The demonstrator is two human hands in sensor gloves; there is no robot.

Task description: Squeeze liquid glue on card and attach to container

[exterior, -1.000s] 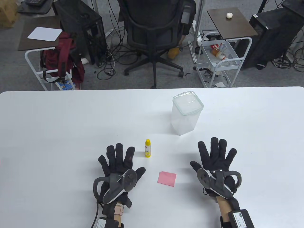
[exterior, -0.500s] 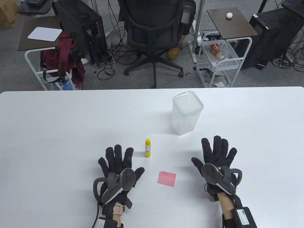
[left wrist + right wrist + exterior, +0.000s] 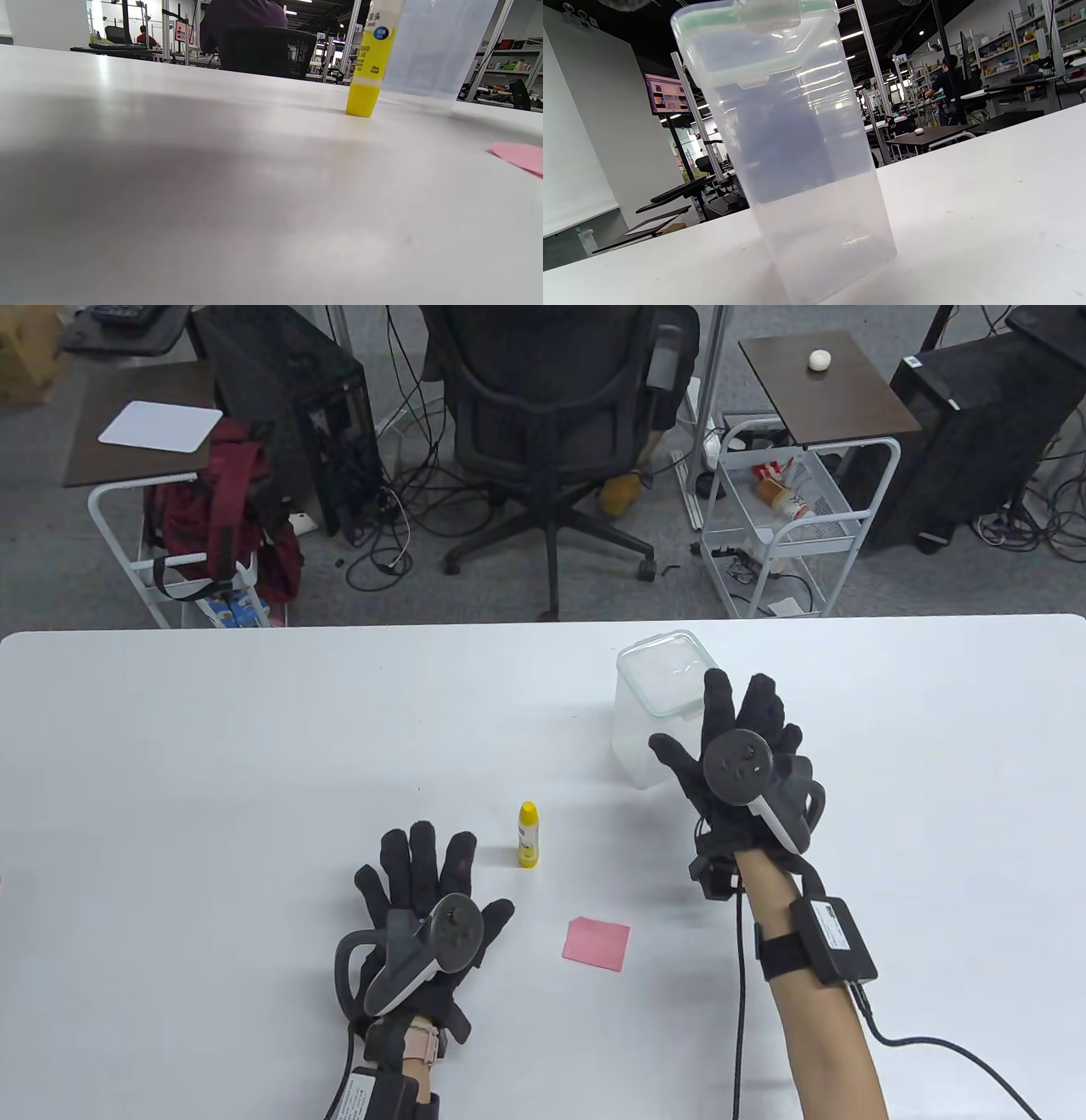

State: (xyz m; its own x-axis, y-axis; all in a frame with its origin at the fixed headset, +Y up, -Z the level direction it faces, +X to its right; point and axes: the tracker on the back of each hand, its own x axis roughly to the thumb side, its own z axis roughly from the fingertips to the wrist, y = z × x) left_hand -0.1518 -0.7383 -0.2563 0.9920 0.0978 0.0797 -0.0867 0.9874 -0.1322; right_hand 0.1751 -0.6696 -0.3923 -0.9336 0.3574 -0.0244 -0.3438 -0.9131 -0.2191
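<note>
Nearest the near edge of the tabletop [image 3: 170,746], the left hand [image 3: 424,899] lies palm down with fingers spread flat, holding nothing. Just right of it, also toward the near edge and about midway across, lies the card [image 3: 596,943], one pink square flat on the surface. A little farther in stands the glue [image 3: 528,834], one small yellow bottle, upright, so its long axis points straight up; it sits just beyond and right of the left hand's fingertips, well apart from the right hand. So the left hand looks the nearer one for both glue and card.

Farther still, right of centre and toward the far edge, stands the container [image 3: 657,687], one tall clear box with a green-rimmed lid on, upright. The right hand [image 3: 747,763] hangs at its right side, raised off the surface, fingers spread and open, holding nothing; whether the fingers touch the wall I cannot tell. The right wrist view shows the container close, filling the frame. I'd judge the right hand is about to take hold of the container.

Count: two hands, one card, one glue, one container.
</note>
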